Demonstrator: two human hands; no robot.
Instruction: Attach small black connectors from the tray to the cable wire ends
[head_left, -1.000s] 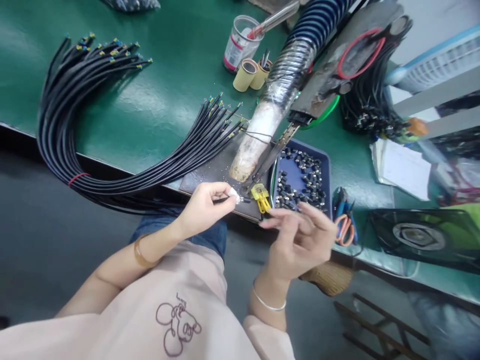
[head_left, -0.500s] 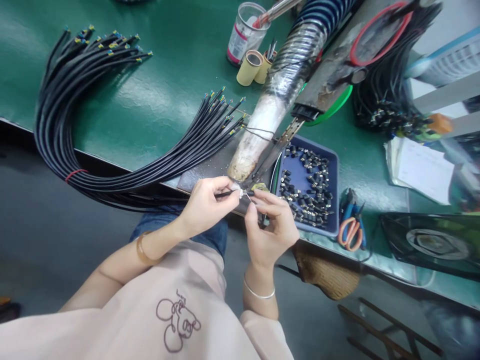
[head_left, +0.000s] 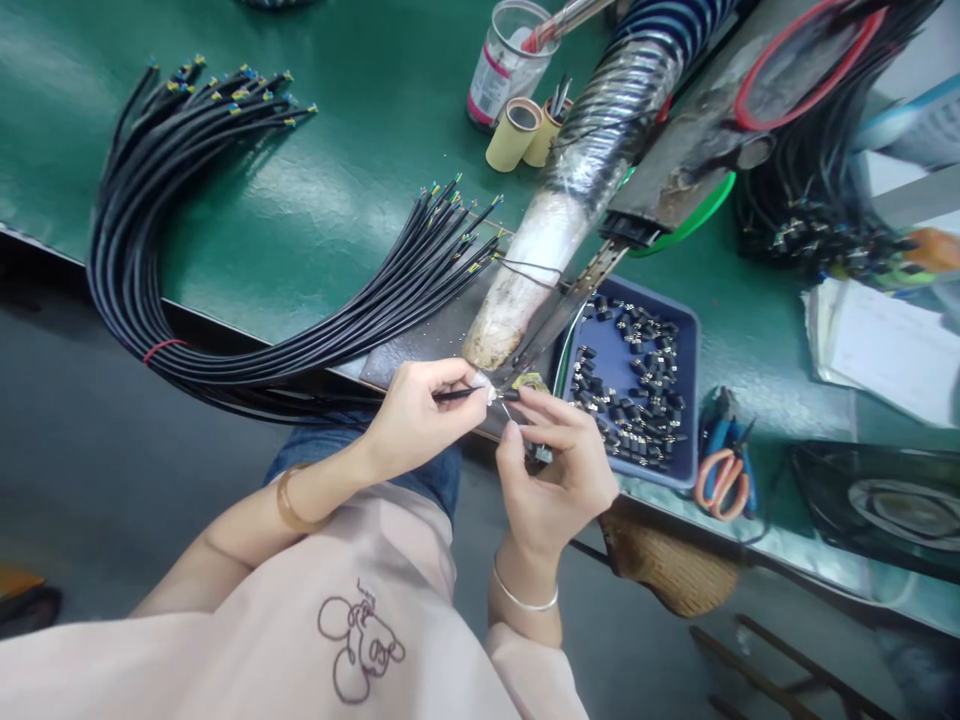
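Note:
My left hand (head_left: 424, 412) pinches a black cable (head_left: 459, 394) just behind its pale white end (head_left: 487, 385). Right beside it, the thumb and fingers of my right hand (head_left: 555, 450) are closed round a thin pale wire (head_left: 507, 412) that runs to the cable's end. A small dark piece sits at the meeting point of both hands, too small to make out. Partly hidden behind my right fingers is a yellow piece (head_left: 531, 382). Just above the fingertips are the white-wrapped hose mouth (head_left: 491, 335) and a dark metal bar (head_left: 551, 310) slanting down.
A bundle of black cables (head_left: 225, 370) with coloured wire ends curves across the left of the green table (head_left: 360, 120). To the right stand a blue tray (head_left: 694, 400) of small black connectors, and pliers (head_left: 724, 470) with orange handles. A plastic cup (head_left: 502, 75) stands at the back.
My right hand, apart from the left and spread a second ago, has come left to the cable's end and closed. My left hand keeps its hold. The view has shifted slightly.

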